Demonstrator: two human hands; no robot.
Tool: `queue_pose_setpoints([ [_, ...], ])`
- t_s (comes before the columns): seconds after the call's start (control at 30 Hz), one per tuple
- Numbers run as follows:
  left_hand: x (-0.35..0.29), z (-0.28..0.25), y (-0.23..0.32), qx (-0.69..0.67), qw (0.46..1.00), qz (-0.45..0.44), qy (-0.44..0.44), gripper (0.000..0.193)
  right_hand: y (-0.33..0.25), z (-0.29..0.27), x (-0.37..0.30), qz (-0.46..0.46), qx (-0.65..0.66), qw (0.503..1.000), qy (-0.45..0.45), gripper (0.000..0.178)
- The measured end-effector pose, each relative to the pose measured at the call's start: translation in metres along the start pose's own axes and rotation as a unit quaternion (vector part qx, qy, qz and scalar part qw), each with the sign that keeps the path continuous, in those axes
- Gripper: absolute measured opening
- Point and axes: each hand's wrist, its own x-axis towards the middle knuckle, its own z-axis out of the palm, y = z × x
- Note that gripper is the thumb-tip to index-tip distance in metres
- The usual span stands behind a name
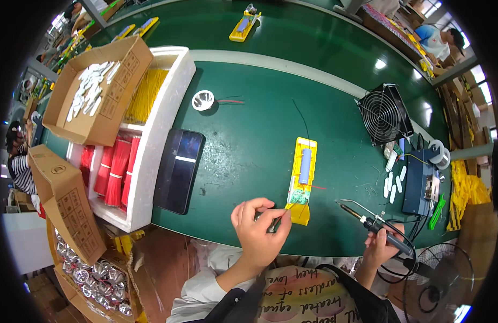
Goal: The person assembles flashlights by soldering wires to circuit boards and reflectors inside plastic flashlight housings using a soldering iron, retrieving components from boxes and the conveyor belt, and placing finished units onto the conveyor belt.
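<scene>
My left hand (259,229) is closed in a pinch, thumb and forefinger meeting at the lower left edge of a yellow plastic casing half (295,183). Whatever lies between those fingertips is too small to make out. Inside the casing are a lavender cylindrical battery (305,167) and, below it, a small green circuit board (299,197). A red wire (318,188) sticks out to the right, and a thin black wire (303,116) rises from the top end. My right hand (381,247) grips a soldering iron (368,222), its tip pointing toward the casing but apart from it.
A foam box (144,177) of red and yellow wires stands left, beside a dark phone (180,171). A round silver lamp cup (203,100) lies beyond. On the right are a black fan (382,116), white pieces (391,183) and a blue soldering station (418,188).
</scene>
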Motion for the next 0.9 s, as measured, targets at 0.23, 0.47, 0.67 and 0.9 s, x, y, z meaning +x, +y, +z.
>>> queue_pose_setpoints([
  [0.23, -0.001, 0.003, -0.002, 0.015, 1.000, -0.003, -0.005, 0.010, -0.012, 0.027, -0.003, -0.020, 0.011, 0.998, -0.064, 0.030],
  [0.47, 0.002, 0.002, -0.001, 0.011, 1.000, -0.001, -0.018, 0.012, -0.013, 0.044, -0.004, 0.033, 0.002, 0.992, -0.121, 0.030],
  [0.67, 0.002, 0.003, -0.001, 0.012, 1.000, 0.000, -0.020, 0.013, -0.010, 0.050, -0.006, 0.063, -0.010, 0.990, -0.124, 0.029],
  [0.9, 0.000, 0.004, -0.003, 0.012, 1.000, 0.009, -0.016, 0.013, -0.009, 0.052, -0.006, 0.079, -0.026, 0.990, -0.117, 0.030],
])
